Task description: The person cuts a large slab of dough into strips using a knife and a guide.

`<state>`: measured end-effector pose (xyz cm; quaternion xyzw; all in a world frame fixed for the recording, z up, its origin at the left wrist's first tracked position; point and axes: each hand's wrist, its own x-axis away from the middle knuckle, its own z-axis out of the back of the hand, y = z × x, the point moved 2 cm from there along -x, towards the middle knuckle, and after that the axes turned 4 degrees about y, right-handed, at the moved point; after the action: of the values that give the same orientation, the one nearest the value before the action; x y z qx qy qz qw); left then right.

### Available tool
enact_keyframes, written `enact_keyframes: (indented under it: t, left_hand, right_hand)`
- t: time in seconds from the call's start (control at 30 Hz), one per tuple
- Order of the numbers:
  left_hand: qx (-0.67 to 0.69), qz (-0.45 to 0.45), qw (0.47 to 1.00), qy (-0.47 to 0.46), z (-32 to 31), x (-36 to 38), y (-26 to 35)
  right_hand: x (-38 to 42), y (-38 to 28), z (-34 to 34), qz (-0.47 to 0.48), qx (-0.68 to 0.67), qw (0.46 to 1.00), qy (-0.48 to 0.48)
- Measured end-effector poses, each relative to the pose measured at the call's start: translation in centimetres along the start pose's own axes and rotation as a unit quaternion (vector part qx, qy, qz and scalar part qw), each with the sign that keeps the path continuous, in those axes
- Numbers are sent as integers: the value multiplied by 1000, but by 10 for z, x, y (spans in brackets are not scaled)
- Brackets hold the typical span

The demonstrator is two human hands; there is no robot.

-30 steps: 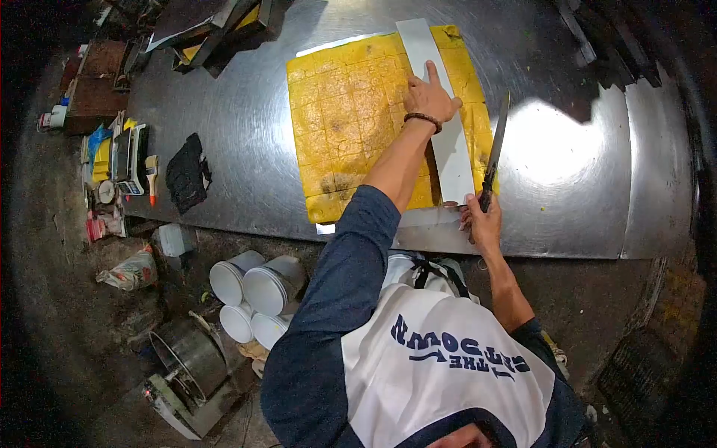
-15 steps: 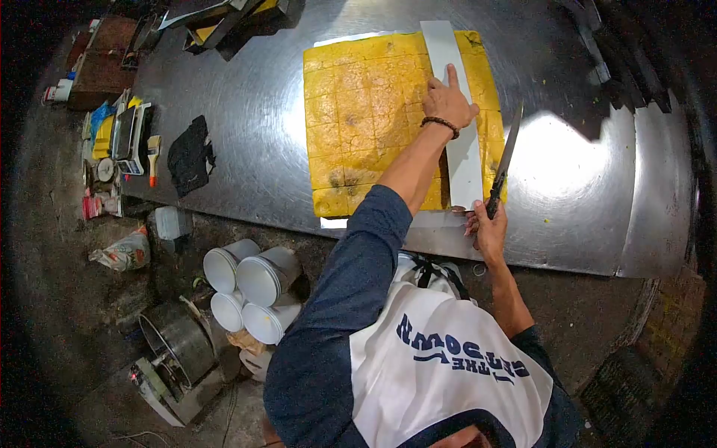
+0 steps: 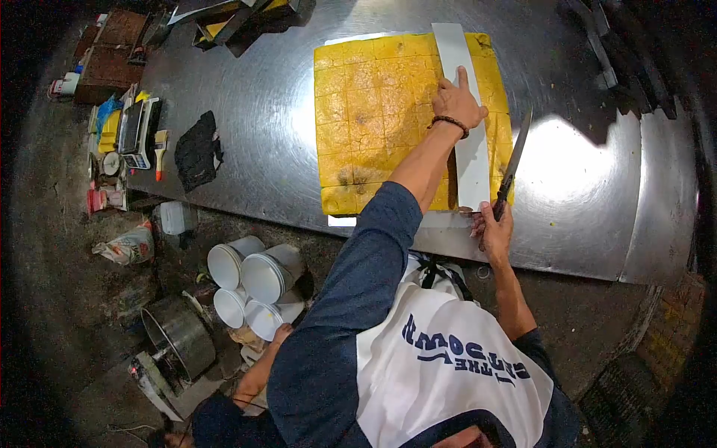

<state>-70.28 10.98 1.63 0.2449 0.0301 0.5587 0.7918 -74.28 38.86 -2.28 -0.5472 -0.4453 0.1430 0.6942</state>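
A large yellow slab [image 3: 355,127], scored into squares, lies on a white sheet on the metal table. Across its right part runs a long flat white strip [image 3: 472,168], like a straightedge. My left hand [image 3: 459,103], with a beaded bracelet at the wrist, presses on the strip; the index finger points along it, and thumb and other fingers span its edges. My right hand [image 3: 495,230] is closed round the black handle of a long knife [image 3: 517,153], at the slab's near right corner. The blade points away from me, just right of the slab.
Black metal pans [image 3: 250,22] stand at the far left. A dark cloth [image 3: 198,151], a brush [image 3: 160,153] and a scale [image 3: 140,134] are on the table's left. White buckets [image 3: 263,278] and a steel pot [image 3: 179,336] stand on the floor. A co-worker's hand [image 3: 281,334] is by the buckets.
The whole view has shifted slightly right. A co-worker's arm has come in at the lower left beside the buckets. My hands hold the same places on the strip and knife.
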Motion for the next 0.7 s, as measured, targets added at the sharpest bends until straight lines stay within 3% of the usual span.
enact_keyframes:
  t: [0.3, 0.43, 0.63, 0.7]
  left_hand:
    - [-48, -5, 999, -19, 6, -6, 2]
    - [-35, -16, 999, -36, -4, -16, -10]
    - [-47, -74, 996, 18, -11, -25, -18]
    - [-40, -53, 997, -31, -4, -23, -14]
  right_hand:
    - [1, -4, 0, 12, 36, 999, 10]
    - [2, 1, 3, -26, 53, 998, 19]
    - [-1, -3, 3, -10, 5, 1000, 13]
    - [0, -4, 3, -8, 11, 1000, 17]
